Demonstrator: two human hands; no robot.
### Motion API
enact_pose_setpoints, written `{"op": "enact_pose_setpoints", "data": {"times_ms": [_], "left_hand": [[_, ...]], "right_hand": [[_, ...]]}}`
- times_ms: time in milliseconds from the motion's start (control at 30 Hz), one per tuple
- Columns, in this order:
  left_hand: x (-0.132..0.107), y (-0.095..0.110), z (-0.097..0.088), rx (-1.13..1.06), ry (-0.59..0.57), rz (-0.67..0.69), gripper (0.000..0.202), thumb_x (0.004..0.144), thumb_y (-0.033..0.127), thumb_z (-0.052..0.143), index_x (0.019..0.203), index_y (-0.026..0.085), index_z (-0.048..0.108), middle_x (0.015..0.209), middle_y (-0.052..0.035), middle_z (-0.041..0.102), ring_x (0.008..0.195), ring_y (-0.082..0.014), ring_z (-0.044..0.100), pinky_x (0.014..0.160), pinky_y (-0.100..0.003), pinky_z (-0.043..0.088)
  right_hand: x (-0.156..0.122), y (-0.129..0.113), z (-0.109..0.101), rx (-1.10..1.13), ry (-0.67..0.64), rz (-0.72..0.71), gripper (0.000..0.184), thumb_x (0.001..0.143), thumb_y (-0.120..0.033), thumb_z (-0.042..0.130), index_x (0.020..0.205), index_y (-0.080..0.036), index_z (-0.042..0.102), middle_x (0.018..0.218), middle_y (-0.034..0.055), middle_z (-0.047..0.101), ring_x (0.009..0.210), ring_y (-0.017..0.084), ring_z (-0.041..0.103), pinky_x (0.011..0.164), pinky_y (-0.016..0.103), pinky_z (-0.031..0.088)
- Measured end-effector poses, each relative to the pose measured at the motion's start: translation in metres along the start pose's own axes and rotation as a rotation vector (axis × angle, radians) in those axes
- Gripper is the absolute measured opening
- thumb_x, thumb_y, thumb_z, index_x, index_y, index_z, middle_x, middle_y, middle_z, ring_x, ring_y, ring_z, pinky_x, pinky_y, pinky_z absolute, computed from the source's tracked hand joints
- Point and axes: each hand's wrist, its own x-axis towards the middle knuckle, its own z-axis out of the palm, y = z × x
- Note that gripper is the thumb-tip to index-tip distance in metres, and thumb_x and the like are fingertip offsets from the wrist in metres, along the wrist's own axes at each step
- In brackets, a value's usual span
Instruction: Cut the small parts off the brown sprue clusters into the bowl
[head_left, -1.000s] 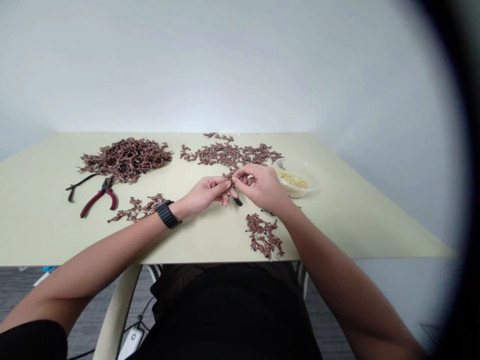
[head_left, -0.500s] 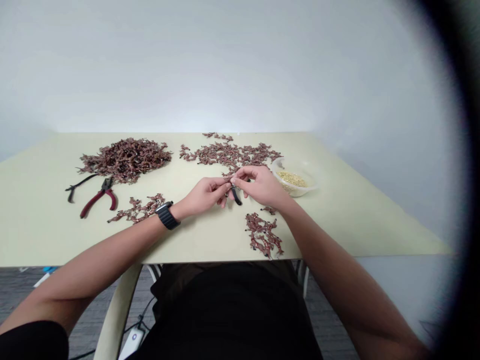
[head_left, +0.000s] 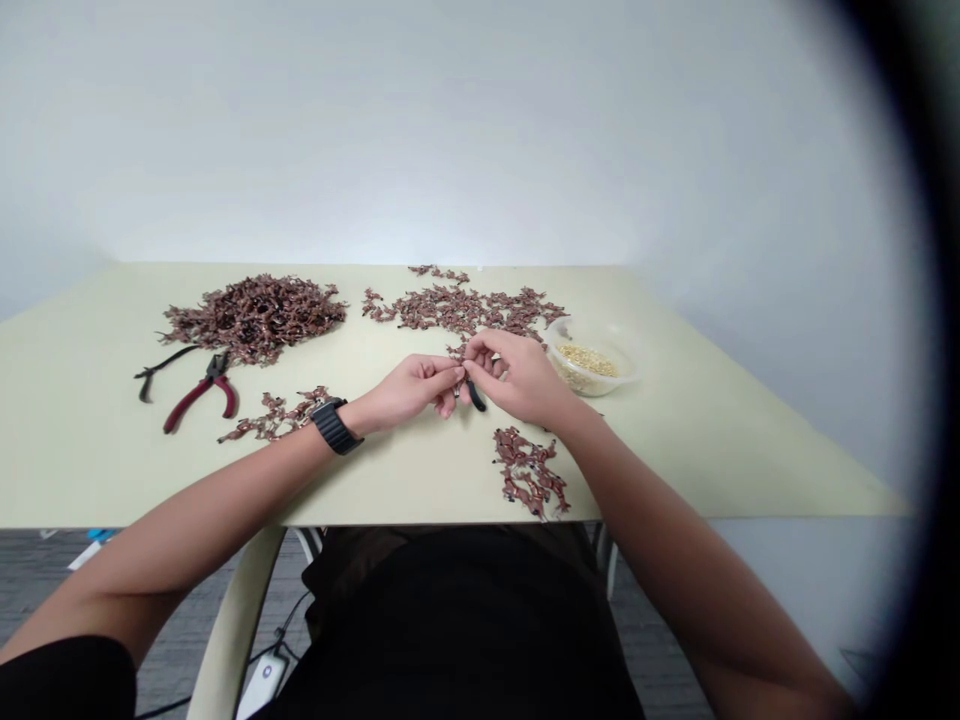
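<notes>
My left hand (head_left: 409, 388) and my right hand (head_left: 521, 378) meet over the middle of the table, thumbs and fingertips pinched close together. Whatever sits between the fingertips is too small and covered to make out. A black tool handle (head_left: 476, 397) sticks out below the fingers; the rest of that tool is hidden, and which hand carries it I cannot tell. Just beyond the fingers lies a spread of small brown animal-shaped figures (head_left: 442, 307). Beside my right hand stands a clear plastic bowl (head_left: 628, 372) with tiny gold-coloured pieces (head_left: 589, 360) in it.
A large heap of brown figures (head_left: 259, 315) lies at the back left. In front of it are red-handled pliers (head_left: 214, 385) and a thin black tool (head_left: 150, 378). Smaller groups of figures rest by my left wrist (head_left: 274, 415) and near the front edge (head_left: 529, 472).
Both hands stay pinched together in nearly the same place. My right wrist has dropped slightly and covers more of the figures beneath it. The whole view has shifted a little.
</notes>
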Motion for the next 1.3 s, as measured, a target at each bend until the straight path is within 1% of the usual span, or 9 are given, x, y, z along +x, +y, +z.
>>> {"op": "enact_pose_setpoints", "data": {"times_ms": [267,467,567,667,800,933,1033,1167,1300], "left_hand": [[0.002,-0.013,0.005,0.367,0.219,0.093,0.041,0.107,0.045,0.051,0.093,0.014,0.075,0.068,-0.0036,0.069,0.059,-0.0118,0.063,0.06,-0.022,0.049],[0.001,-0.018,0.001,0.482,0.231,0.224,0.033,0.106,0.038,0.053,0.109,0.014,0.076,0.084,-0.0058,0.077,0.061,-0.011,0.066,0.06,-0.021,0.05],[0.0,-0.016,0.0,0.487,0.219,0.213,0.033,0.107,0.038,0.053,0.116,0.015,0.074,0.085,-0.0046,0.077,0.061,-0.0101,0.066,0.062,-0.02,0.051],[0.001,-0.012,-0.001,0.321,0.151,0.129,0.037,0.108,0.044,0.052,0.105,0.014,0.073,0.086,-0.006,0.075,0.06,-0.0102,0.065,0.059,-0.021,0.049],[0.001,-0.007,-0.002,0.126,0.065,0.06,0.043,0.107,0.05,0.053,0.091,0.013,0.07,0.074,-0.0047,0.069,0.057,-0.0099,0.061,0.057,-0.022,0.045],[0.001,-0.006,-0.002,0.1,0.037,0.06,0.044,0.107,0.051,0.053,0.091,0.013,0.07,0.073,-0.0048,0.067,0.061,-0.0107,0.061,0.06,-0.023,0.045],[0.001,-0.004,-0.001,0.124,0.02,0.078,0.042,0.107,0.05,0.053,0.095,0.014,0.069,0.078,-0.0049,0.067,0.065,-0.011,0.059,0.064,-0.024,0.046],[0.001,-0.002,0.001,0.193,0.034,0.076,0.038,0.107,0.048,0.054,0.095,0.014,0.069,0.074,-0.0023,0.062,0.066,-0.0115,0.057,0.066,-0.024,0.045],[0.0,-0.002,0.001,0.319,0.084,0.099,0.037,0.107,0.046,0.053,0.093,0.015,0.069,0.071,-0.0012,0.062,0.061,-0.0108,0.053,0.061,-0.024,0.042]], "right_hand": [[0.005,-0.003,0.013,0.491,-0.006,0.561,0.014,0.091,-0.031,0.069,0.083,-0.02,0.066,0.068,0.0024,0.065,0.051,0.013,0.052,0.05,0.029,0.042],[0.006,0.012,0.013,0.938,-0.106,0.702,0.027,0.077,-0.032,0.086,0.071,-0.016,0.065,0.068,0.0014,0.057,0.056,0.01,0.046,0.046,0.024,0.035],[0.005,0.015,0.014,1.017,-0.156,0.707,0.029,0.077,-0.035,0.087,0.075,-0.016,0.066,0.07,0.0016,0.058,0.059,0.01,0.046,0.045,0.023,0.031],[0.005,0.013,0.015,0.841,-0.092,0.636,0.028,0.081,-0.04,0.084,0.088,-0.018,0.068,0.074,0.0028,0.063,0.059,0.011,0.05,0.047,0.024,0.035],[0.004,0.009,0.015,0.433,0.037,0.353,0.017,0.09,-0.037,0.073,0.09,-0.02,0.067,0.083,0.0037,0.067,0.069,0.015,0.058,0.059,0.029,0.046],[0.002,0.004,0.013,0.174,0.062,0.145,0.008,0.094,-0.026,0.063,0.089,-0.021,0.065,0.078,0.0008,0.064,0.072,0.015,0.057,0.066,0.029,0.045],[0.0,0.001,0.013,0.14,0.027,0.148,0.008,0.095,-0.024,0.058,0.088,-0.022,0.062,0.068,-0.0017,0.062,0.062,0.014,0.051,0.061,0.029,0.04],[0.001,-0.001,0.013,0.197,0.028,0.242,0.01,0.095,-0.028,0.059,0.087,-0.024,0.06,0.069,-0.0006,0.067,0.065,0.016,0.058,0.064,0.03,0.046],[0.002,0.002,0.013,0.449,-0.036,0.425,0.015,0.093,-0.036,0.066,0.086,-0.024,0.061,0.07,-0.0002,0.064,0.054,0.014,0.052,0.052,0.029,0.044]]}}
